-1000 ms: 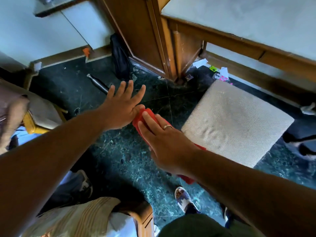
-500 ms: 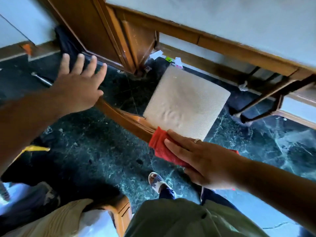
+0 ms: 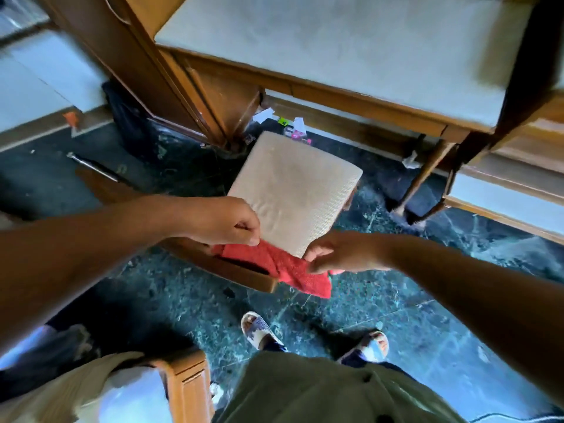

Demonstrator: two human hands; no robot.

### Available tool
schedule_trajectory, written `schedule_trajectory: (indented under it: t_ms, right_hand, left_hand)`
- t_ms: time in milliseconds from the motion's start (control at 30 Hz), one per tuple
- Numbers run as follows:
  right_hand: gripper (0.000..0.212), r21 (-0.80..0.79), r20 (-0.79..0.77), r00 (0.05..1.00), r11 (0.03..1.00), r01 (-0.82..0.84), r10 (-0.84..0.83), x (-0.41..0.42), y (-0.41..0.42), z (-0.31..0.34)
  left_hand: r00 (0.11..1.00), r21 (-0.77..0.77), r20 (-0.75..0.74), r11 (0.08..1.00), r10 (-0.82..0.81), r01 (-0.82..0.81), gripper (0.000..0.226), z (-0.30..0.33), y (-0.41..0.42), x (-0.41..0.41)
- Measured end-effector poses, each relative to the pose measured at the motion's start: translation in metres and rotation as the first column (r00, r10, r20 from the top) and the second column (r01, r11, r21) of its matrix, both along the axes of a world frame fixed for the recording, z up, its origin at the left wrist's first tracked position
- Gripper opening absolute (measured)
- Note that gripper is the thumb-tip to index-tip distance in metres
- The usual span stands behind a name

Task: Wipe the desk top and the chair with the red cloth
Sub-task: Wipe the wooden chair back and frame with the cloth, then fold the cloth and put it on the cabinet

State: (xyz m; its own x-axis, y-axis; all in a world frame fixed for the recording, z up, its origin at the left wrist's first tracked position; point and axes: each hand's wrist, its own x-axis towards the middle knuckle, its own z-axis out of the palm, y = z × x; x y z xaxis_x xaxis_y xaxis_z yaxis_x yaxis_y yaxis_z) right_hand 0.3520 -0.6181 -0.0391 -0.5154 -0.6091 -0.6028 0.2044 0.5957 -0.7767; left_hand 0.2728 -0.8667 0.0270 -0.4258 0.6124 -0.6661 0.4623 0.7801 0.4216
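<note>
Dark green marble floor [image 3: 396, 315] runs under a wooden desk [image 3: 335, 56] with a pale top. Before it stands the chair [image 3: 293, 190], its beige seat facing up. Left hand [image 3: 222, 221] and right hand [image 3: 341, 254] each pinch an end of the cloth [image 3: 283, 267], stretched across the chair's wooden back rail.

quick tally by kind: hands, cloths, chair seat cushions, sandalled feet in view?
Bare hands: 2, left hand and right hand, both pinching the cloth
Red terry cloth: 1
Beige woven chair seat cushion: 1
Sandalled feet: 2, left foot, right foot
Total: 6
</note>
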Motion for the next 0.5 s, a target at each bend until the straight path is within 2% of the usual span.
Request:
schedule_trajectory:
  t_ms: [67,133,267,333,367,433,500]
  right_hand:
    - [0.05,-0.028,0.014,0.999,0.999,0.03,-0.03,0.006,0.015,-0.006]
    - [0.049,-0.012,-0.111,0.993,0.999,0.048,-0.05,0.009,0.03,-0.008]
    - [0.022,0.055,-0.337,0.925,0.978,0.203,-0.173,-0.003,0.091,0.0]
    - [0.019,0.075,-0.4,0.893,0.963,0.258,-0.208,-0.017,0.139,0.017]
    - [0.018,0.085,-0.433,0.875,0.956,0.279,-0.217,-0.025,0.166,0.028]
    - [0.015,0.127,-0.506,0.835,0.938,0.321,-0.217,-0.04,0.216,0.053]
    - [0.021,0.185,-0.576,0.792,0.911,0.368,-0.203,-0.055,0.267,0.081]
  left_hand:
    - [0.999,-0.026,-0.017,0.999,0.039,-0.039,0.025,0.002,0.033,-0.005]
    - [0.997,-0.036,-0.065,0.999,0.027,-0.029,0.025,0.007,0.071,-0.015]
    - [0.986,-0.007,-0.157,0.999,-0.054,0.054,0.023,0.034,0.146,-0.04]
    - [0.985,0.06,-0.168,0.997,-0.037,0.048,0.011,0.048,0.182,-0.055]
    - [0.982,0.09,-0.182,0.993,-0.055,0.072,0.007,0.054,0.201,-0.064]
    - [0.951,0.102,-0.259,0.974,-0.169,0.201,0.021,0.06,0.241,-0.081]
    - [0.876,0.044,-0.362,0.933,-0.319,0.358,0.024,0.061,0.288,-0.101]
